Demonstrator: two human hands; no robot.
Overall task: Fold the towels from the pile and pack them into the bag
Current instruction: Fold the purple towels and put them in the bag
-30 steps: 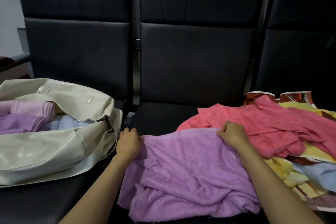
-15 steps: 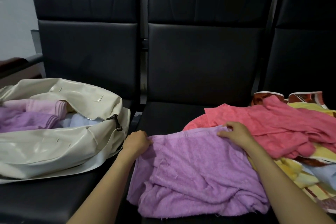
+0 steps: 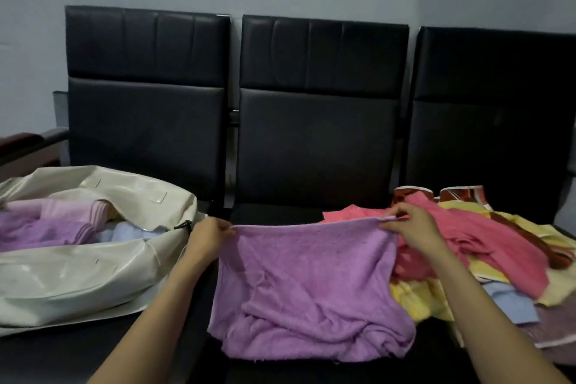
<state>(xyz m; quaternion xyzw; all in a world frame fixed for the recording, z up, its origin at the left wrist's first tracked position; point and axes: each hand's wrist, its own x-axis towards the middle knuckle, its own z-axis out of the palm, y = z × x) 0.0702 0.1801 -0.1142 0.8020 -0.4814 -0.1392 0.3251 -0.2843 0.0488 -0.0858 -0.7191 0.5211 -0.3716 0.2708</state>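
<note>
A purple towel (image 3: pixel 308 284) hangs stretched over the middle black seat, its lower part crumpled on the cushion. My left hand (image 3: pixel 207 240) pinches its upper left corner and my right hand (image 3: pixel 411 229) pinches its upper right corner. On the right seat lies the pile: a pink towel (image 3: pixel 486 240) on top, with yellow (image 3: pixel 417 296), light blue (image 3: pixel 511 302) and patterned cloths beneath. The cream bag (image 3: pixel 78 274) lies open on the left seat, holding folded pink (image 3: pixel 71 207), purple (image 3: pixel 43 229) and pale blue (image 3: pixel 124 234) towels.
Three black padded chair backs (image 3: pixel 321 103) stand behind the seats, against a grey wall. A dark wooden armrest (image 3: pixel 28 146) sticks out at the far left. The bag's zip and a metal clasp (image 3: pixel 184 224) lie close to my left hand.
Both hands have lifted the purple towel's top edge off the seat and pulled it taut between them. My view has tilted upward, showing the chair tops and the wall.
</note>
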